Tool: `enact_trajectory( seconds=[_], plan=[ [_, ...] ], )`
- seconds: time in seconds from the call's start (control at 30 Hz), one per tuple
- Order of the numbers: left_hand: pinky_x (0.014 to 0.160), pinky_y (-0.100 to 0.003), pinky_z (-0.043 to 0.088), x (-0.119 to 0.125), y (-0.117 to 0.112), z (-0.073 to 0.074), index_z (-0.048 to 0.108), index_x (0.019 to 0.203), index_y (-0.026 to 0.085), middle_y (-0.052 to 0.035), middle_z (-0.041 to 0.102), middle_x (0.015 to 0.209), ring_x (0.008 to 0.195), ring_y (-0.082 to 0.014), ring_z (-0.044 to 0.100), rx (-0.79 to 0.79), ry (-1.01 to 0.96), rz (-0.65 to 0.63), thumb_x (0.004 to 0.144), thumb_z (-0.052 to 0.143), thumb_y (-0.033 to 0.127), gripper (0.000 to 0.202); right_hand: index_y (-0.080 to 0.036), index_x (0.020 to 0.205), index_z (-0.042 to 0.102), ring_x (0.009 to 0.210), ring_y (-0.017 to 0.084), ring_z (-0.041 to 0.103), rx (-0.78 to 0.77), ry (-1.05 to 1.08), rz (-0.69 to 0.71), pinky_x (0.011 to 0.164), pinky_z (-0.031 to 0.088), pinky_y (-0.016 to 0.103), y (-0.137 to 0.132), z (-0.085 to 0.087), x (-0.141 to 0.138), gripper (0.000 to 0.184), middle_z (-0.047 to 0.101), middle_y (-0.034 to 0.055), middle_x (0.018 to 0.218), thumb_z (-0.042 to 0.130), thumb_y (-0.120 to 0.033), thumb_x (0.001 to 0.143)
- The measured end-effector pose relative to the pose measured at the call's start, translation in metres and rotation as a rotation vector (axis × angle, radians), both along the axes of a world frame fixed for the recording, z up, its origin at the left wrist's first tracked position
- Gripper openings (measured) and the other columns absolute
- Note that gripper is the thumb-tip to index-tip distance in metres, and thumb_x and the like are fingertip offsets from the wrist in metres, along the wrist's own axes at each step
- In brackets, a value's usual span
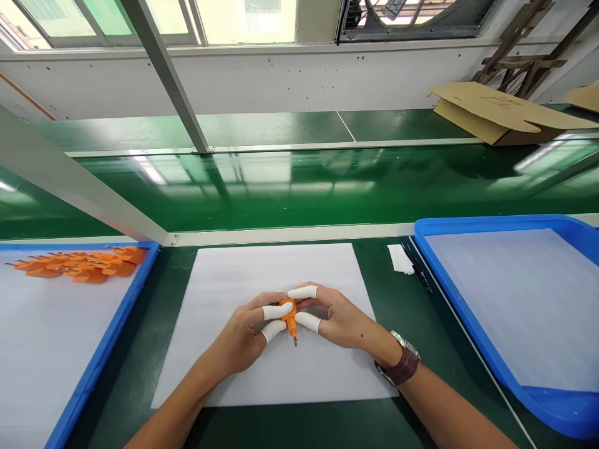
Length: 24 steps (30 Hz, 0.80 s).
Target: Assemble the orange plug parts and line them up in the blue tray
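Above the white paper sheet (276, 380), both hands meet on an orange T-handle driver (291, 319) whose dark metal tip points toward me. My left hand (246, 333) grips its handle from the left, with white finger cots on thumb and forefinger. From the right, my right hand (339, 315) also closes on the handle, wearing the same white cots; a watch (402, 362) with a brown strap is on that wrist. Part of the handle is covered by the fingers. At the left, several similar orange drivers (88, 265) lie at the far end of a blue-rimmed tray (116, 324).
A second blue tray (472, 330), lined with white, stands on the right. Beside it lie a small white scrap (401, 259) and a dark, slim item (421, 271). Behind the bench runs a shiny green belt-like surface (299, 193); a cardboard box (496, 112) rests beyond it. Metal posts (163, 68) rise at left.
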<state>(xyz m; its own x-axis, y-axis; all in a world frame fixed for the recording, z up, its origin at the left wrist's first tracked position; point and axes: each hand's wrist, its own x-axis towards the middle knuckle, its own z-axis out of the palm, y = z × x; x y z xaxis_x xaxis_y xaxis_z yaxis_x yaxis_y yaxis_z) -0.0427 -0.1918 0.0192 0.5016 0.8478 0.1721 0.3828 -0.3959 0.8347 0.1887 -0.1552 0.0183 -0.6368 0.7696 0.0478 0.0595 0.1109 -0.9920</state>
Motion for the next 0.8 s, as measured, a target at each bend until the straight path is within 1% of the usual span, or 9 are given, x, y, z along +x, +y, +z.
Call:
enact_trajectory(
  seconds=[0.1,0.2,0.33,0.47,0.6,0.7,0.8],
  plan=[
    [0.092,-0.042,0.062,0.001,-0.001,0.000,0.058,0.133,0.032,-0.0078,0.060,0.138,0.121,-0.0241,0.064,0.008,0.003,0.011,0.094,0.055,0.010,0.045,-0.028,0.121,0.063,0.113,0.021,0.064,0.094,-0.001,0.004,0.099,0.057,0.043,-0.001,-0.001,0.000,0.031,0.063,0.0052,0.125,0.059,-0.016,0.093],
    [0.095,-0.041,0.060,0.003,-0.003,0.000,0.059,0.132,0.031,-0.0083,0.059,0.139,0.124,-0.0240,0.061,0.026,-0.001,0.026,0.094,0.053,0.008,0.045,-0.028,0.121,0.063,0.113,0.021,0.063,0.130,0.002,0.012,0.098,0.056,0.043,-0.001,-0.002,0.000,0.032,0.063,0.0056,0.125,0.057,-0.013,0.093],
    [0.100,-0.042,0.057,0.006,-0.004,-0.002,0.056,0.135,0.028,-0.0094,0.058,0.139,0.128,-0.0235,0.057,0.066,-0.019,0.014,0.093,0.050,0.004,0.049,-0.028,0.120,0.063,0.113,0.020,0.064,0.092,0.024,0.024,0.100,0.055,0.042,0.001,-0.002,0.002,0.031,0.062,0.0051,0.127,0.057,-0.013,0.093],
    [0.101,-0.044,0.056,0.007,-0.004,-0.003,0.056,0.134,0.029,-0.0092,0.059,0.136,0.128,-0.0234,0.057,0.065,-0.029,0.027,0.093,0.050,0.004,0.049,-0.027,0.119,0.063,0.112,0.020,0.064,0.044,0.044,0.030,0.100,0.055,0.042,0.002,-0.003,0.002,0.029,0.062,0.0047,0.127,0.057,-0.016,0.093],
    [0.102,-0.046,0.055,0.005,-0.001,-0.005,0.059,0.132,0.029,-0.0090,0.060,0.135,0.127,-0.0241,0.058,-0.006,-0.069,0.050,0.094,0.052,0.009,0.044,-0.026,0.118,0.063,0.105,0.019,0.066,0.053,0.010,-0.026,0.093,0.057,0.039,0.002,-0.008,-0.001,0.026,0.065,0.0055,0.121,0.058,-0.019,0.094],
    [0.104,-0.046,0.055,0.003,0.002,-0.006,0.060,0.131,0.029,-0.0088,0.060,0.136,0.126,-0.0245,0.059,-0.117,-0.151,0.056,0.095,0.054,0.014,0.040,-0.023,0.117,0.063,0.098,0.018,0.068,-0.024,0.002,-0.047,0.090,0.058,0.037,0.003,-0.013,-0.004,0.023,0.068,0.0054,0.114,0.059,-0.022,0.094],
    [0.103,-0.046,0.056,0.004,0.003,-0.007,0.061,0.130,0.027,-0.0098,0.058,0.139,0.124,-0.0249,0.061,-0.228,-0.270,0.069,0.095,0.055,0.017,0.036,-0.022,0.114,0.065,0.099,0.019,0.069,-0.076,0.026,-0.096,0.092,0.058,0.037,0.002,-0.016,-0.007,0.020,0.070,0.0056,0.112,0.061,-0.026,0.095]
  ],
)
